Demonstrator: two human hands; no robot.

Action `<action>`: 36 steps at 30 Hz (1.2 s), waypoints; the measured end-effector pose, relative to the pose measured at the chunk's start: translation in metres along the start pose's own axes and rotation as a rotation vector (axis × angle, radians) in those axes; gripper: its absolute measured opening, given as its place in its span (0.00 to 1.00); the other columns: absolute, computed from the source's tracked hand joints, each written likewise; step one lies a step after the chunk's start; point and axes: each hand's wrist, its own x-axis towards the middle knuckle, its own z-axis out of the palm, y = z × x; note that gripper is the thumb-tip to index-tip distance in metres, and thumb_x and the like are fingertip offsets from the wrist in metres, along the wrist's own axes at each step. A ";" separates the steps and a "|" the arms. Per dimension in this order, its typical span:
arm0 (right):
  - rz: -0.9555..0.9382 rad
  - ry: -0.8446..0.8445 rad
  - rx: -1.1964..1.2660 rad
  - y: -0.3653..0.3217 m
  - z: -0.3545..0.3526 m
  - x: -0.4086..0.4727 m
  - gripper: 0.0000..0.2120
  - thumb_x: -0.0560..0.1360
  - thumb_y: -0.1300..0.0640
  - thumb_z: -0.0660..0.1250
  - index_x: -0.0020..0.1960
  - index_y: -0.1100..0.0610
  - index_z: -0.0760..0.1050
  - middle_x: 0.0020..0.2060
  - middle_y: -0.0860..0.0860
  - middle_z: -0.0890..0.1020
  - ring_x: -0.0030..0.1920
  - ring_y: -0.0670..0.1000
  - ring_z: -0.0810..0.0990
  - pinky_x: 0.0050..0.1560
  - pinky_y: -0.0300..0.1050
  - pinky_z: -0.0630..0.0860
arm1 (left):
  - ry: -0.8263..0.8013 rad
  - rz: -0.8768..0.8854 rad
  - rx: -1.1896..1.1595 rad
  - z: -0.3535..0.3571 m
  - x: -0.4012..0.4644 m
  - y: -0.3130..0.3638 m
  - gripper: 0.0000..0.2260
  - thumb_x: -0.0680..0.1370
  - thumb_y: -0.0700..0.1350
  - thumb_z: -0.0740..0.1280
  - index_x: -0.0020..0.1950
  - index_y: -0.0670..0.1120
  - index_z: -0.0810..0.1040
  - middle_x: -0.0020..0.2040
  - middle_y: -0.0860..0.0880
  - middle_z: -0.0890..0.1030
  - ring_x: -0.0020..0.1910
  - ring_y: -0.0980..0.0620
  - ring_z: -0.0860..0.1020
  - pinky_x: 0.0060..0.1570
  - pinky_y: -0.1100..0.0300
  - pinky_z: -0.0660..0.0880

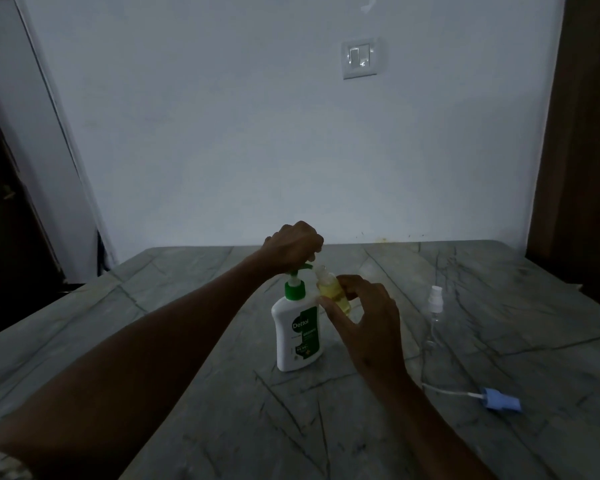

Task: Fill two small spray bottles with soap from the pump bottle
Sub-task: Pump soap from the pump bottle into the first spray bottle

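Observation:
A white pump bottle (pixel 297 332) with a green collar and label stands upright mid-table. My left hand (pixel 297 245) rests on top of its green pump head, fingers curled over it. My right hand (pixel 364 320) pinches a small spray bottle (pixel 333 289) with yellow soap inside, tilted, its open neck just under the pump spout. A second small clear spray bottle (pixel 434 315) with a white sprayer top stands upright to the right. A blue sprayer cap with a white dip tube (pixel 501 403) lies on the table at right front.
The grey marble table (pixel 187 393) runs to a white wall with a switch plate (pixel 361 58). A dark doorway is at the left and a brown wooden panel at the right.

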 end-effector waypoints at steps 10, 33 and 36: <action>0.083 -0.020 -0.010 -0.007 -0.004 0.005 0.17 0.75 0.37 0.64 0.57 0.44 0.78 0.48 0.37 0.80 0.50 0.40 0.78 0.57 0.55 0.77 | 0.062 0.011 -0.098 -0.009 -0.012 -0.001 0.22 0.71 0.53 0.58 0.50 0.38 0.83 0.48 0.45 0.85 0.50 0.43 0.83 0.60 0.39 0.79; 0.209 -0.266 -0.196 -0.010 -0.068 -0.029 0.14 0.69 0.39 0.60 0.40 0.49 0.76 0.32 0.42 0.78 0.34 0.41 0.77 0.38 0.40 0.75 | 0.638 0.373 -0.276 0.105 -0.183 0.041 0.06 0.77 0.47 0.69 0.53 0.52 0.78 0.49 0.59 0.80 0.44 0.62 0.78 0.44 0.71 0.70; 0.198 -0.282 -0.198 -0.001 -0.069 -0.038 0.09 0.71 0.46 0.70 0.40 0.52 0.79 0.35 0.45 0.82 0.36 0.45 0.79 0.40 0.47 0.77 | 0.546 0.216 -0.355 0.128 -0.170 0.032 0.13 0.76 0.42 0.74 0.56 0.54 0.76 0.52 0.60 0.79 0.47 0.64 0.78 0.43 0.75 0.69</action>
